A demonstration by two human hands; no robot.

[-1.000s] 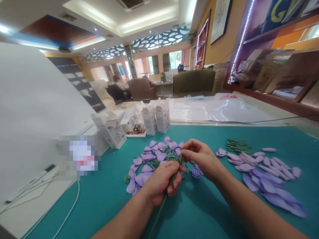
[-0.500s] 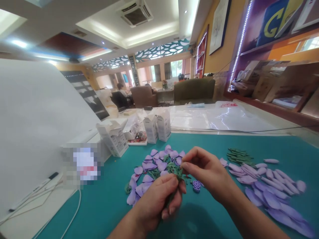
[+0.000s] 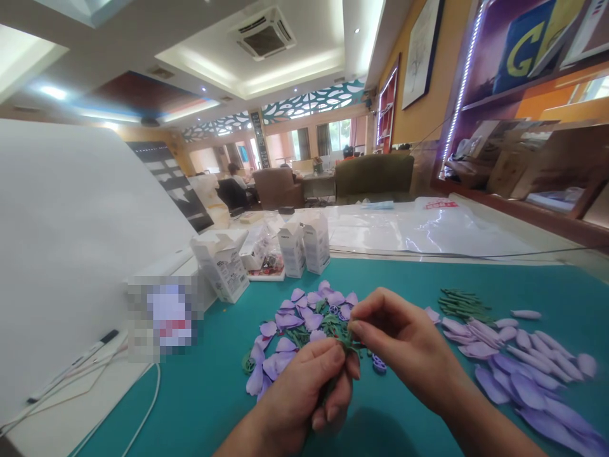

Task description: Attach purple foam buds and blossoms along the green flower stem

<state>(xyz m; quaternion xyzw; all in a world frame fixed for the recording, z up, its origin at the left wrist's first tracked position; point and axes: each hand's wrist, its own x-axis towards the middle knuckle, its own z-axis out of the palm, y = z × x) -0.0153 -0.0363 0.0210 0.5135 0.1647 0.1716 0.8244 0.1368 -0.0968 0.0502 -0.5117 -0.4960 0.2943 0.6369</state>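
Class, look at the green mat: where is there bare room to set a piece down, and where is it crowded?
Bare mat lies between the white cable and the petal cluster; another patch runs behind the right hand, before the plastic sheet. Crowded: around both hands, and the petal rows at right.

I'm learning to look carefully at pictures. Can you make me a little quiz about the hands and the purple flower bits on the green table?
1. True or false: the left hand grips a green stem.
2. What lies on the teal mat to the far right? A) red buttons B) long purple petals C) scissors
3. Fill in: the right hand pinches the top of the stem with its ____.

Key:
1. True; the stem sits inside the closed fist.
2. B; rounder purple petals lie beyond the hands, below the white boxes.
3. Fingertips.
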